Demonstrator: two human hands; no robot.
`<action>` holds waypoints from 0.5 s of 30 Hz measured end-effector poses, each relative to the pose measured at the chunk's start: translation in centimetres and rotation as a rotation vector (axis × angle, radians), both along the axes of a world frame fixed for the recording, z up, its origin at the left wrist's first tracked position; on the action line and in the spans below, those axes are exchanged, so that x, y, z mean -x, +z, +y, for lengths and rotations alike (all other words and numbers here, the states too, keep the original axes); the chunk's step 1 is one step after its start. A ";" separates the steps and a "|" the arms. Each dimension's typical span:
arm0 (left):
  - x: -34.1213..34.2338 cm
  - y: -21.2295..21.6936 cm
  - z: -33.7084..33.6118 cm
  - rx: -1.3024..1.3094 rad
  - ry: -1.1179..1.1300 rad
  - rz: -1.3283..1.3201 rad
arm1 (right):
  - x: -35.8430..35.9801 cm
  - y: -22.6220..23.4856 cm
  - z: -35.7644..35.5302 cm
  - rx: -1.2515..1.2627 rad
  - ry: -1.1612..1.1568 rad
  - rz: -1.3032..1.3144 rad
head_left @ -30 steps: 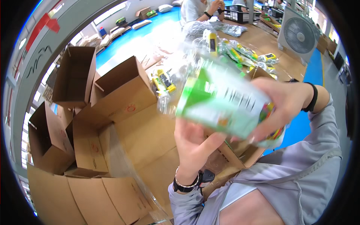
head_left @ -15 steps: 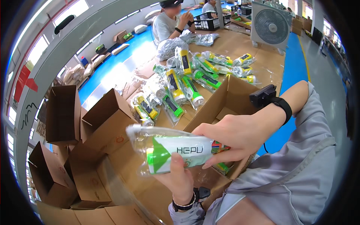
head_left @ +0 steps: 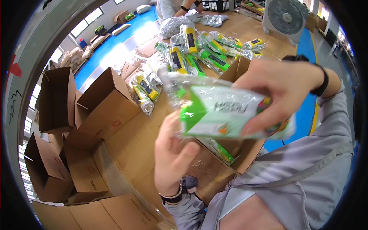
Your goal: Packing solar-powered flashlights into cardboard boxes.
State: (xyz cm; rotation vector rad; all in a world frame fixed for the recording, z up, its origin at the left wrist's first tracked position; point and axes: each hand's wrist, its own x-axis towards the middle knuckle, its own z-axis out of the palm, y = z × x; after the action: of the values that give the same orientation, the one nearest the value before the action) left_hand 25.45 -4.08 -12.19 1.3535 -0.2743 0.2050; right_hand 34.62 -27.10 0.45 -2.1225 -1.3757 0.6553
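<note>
My right hand is closed around the right end of a bagged flashlight with a green and white printed wrap, holding it up in front of me, slightly blurred. My left hand is open just below the package's left end, thumb and fingers apart. Its fingertips are close to the clear bag; whether they touch it I cannot tell. Beneath the package stands an open carton, partly hidden, with a green bagged piece inside. Beyond, several yellow and green bagged flashlights lie heaped on the cardboard-covered table.
Open cartons stand grouped on the left, one larger beside them. Cardboard flaps are at the lower left. A box fan stands at the far right. Across the table a person is near crumpled silvery bags.
The flashlight has moved up and to the right in my right hand. My left hand has let go of its lower side and spread its fingers. The view has tipped downward.
</note>
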 end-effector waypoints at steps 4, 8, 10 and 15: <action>-1.9 -0.5 1.4 -0.270 -0.009 -0.048 | -2.8 2.7 -0.4 0.696 0.102 -0.043; -1.9 -0.2 0.1 -0.519 -0.063 0.102 | -3.6 -1.9 0.7 0.847 0.218 -0.176; -2.1 -0.2 -0.1 -0.640 -0.154 0.149 | -3.5 -4.6 2.0 0.826 0.227 -0.224; -1.3 -0.8 0.1 -0.691 -0.131 -0.044 | -2.8 -10.5 4.0 0.653 0.183 -0.309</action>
State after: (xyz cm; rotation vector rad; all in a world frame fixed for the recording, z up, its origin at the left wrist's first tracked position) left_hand 26.77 -3.97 -12.95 2.0067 -0.4978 0.0241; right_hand 37.41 -23.14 -10.03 -2.7131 -1.7042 0.9862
